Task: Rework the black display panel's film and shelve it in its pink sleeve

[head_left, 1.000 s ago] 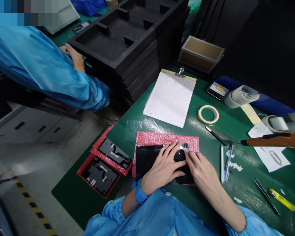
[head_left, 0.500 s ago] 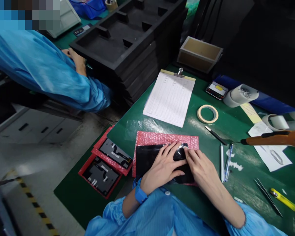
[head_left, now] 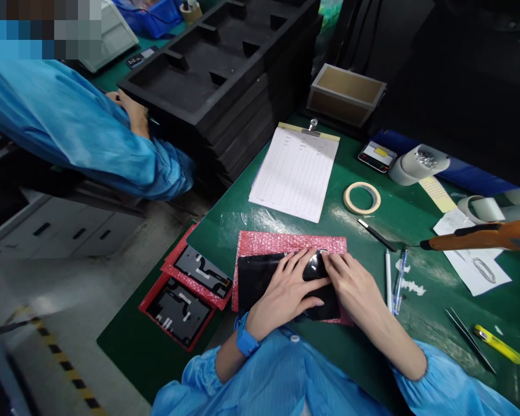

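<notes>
A glossy black flat panel (head_left: 260, 277) lies on a sheet of pink bubble wrap (head_left: 286, 242) on the green table mat (head_left: 364, 242). My left hand (head_left: 286, 292) rests flat on the panel with its fingers spread. My right hand (head_left: 351, 286) lies beside it, its fingertips pressing at the panel's upper right corner, where a small shiny part shows. Neither hand grips anything that I can see. Both arms are in blue sleeves, and a blue band sits on my left wrist.
Two more panels on pink wrap (head_left: 186, 292) lie left. A clipboard (head_left: 297, 170), tape roll (head_left: 362, 198), pens (head_left: 394, 277), orange tool (head_left: 481, 238), tweezers (head_left: 468, 338) and yellow cutter (head_left: 498, 344) surround. Black foam trays (head_left: 225, 75) are stacked behind. A co-worker's blue sleeve (head_left: 78, 133) reaches towards them.
My hands stay on the panel; the right fingertips have shifted slightly up towards the corner. The view has drifted a little.
</notes>
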A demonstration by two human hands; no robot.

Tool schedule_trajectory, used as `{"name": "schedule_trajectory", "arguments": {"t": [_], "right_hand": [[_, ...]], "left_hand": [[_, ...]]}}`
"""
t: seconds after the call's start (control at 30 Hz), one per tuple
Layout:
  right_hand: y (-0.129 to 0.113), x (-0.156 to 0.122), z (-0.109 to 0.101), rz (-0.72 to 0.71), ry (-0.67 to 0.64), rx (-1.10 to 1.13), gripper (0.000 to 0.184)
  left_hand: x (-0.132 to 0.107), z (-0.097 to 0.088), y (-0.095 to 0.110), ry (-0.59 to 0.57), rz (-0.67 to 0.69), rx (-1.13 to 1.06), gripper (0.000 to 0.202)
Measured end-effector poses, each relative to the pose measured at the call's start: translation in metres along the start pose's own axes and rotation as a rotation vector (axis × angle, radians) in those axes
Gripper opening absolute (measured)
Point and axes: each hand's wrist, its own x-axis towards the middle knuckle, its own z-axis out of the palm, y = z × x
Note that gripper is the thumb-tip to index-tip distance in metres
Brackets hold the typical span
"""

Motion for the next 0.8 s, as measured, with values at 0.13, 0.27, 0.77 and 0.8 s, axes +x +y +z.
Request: {"name": "schedule_trajectory", "arguments": {"t": [0.13,0.27,0.77,0.8], "right_hand": [[0.0008,-0.0026,-0.0001,-0.018,-0.007,0.032,0.033],[0.0044,-0.0034,0.0029,-0.004,-0.008,0.037,0.037],[0.0052,0.0018,-0.0029,-0.049,-0.004,-0.014,0.038],[0.0051,0.0019,-0.0035,-0.046,-0.004,-0.016,0.038]], "left_hand": [[-0.0004,0.001,0.0001,-0.003,-0.005,-0.011,0.064],[0.0,0.0002,0.0002,-0.004,-0.002,-0.001,0.062],[0.0008,-0.0021,-0.0007,-0.021,0.004,-0.001,0.054],[0.0008,-0.0021,-0.0007,-0.018,0.005,0.003,0.054]]}}
